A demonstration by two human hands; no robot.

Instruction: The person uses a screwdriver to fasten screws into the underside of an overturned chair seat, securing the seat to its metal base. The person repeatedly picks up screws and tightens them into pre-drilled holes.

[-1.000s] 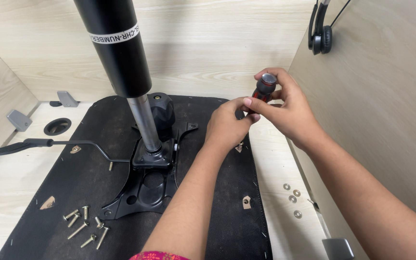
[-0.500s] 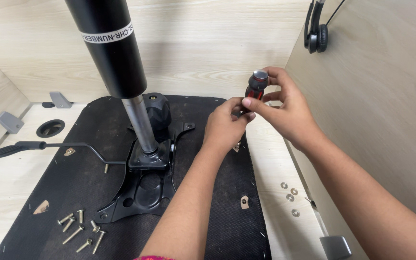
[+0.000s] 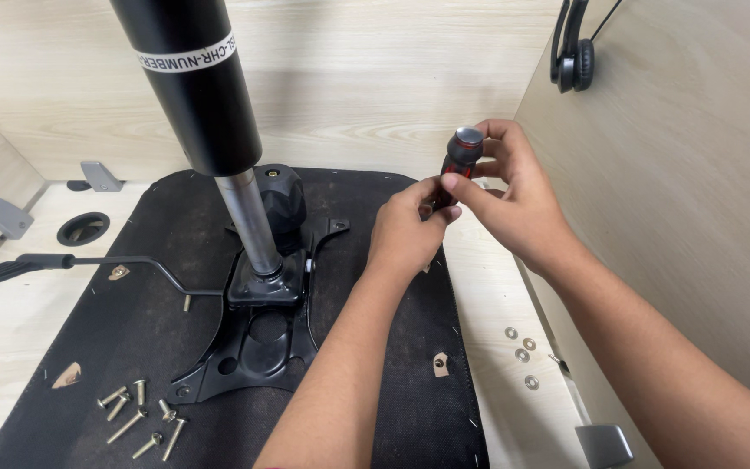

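My right hand (image 3: 514, 195) grips the red and black handle of a screwdriver (image 3: 460, 156), held upright over the right edge of an upturned black chair seat (image 3: 375, 382). My left hand (image 3: 408, 230) pinches the tool's lower part just below the handle; the shaft and tip are hidden by my fingers. To the left, a black metal tilt plate (image 3: 253, 347) sits on the seat, with a black gas-lift cylinder (image 3: 193, 87) rising from it on a silver shaft (image 3: 249, 221).
Several loose bolts (image 3: 145, 417) lie at the seat's front left. Three washers (image 3: 521, 356) rest on the wooden desk at right. A black lever (image 3: 88, 260) sticks out left. A headset (image 3: 573, 48) hangs on the right partition. Grey brackets and a cable hole (image 3: 82, 228) sit at the back left.
The view has shifted slightly; both hands stay together on the screwdriver, with small finger movements around its handle. The chair parts have not moved.
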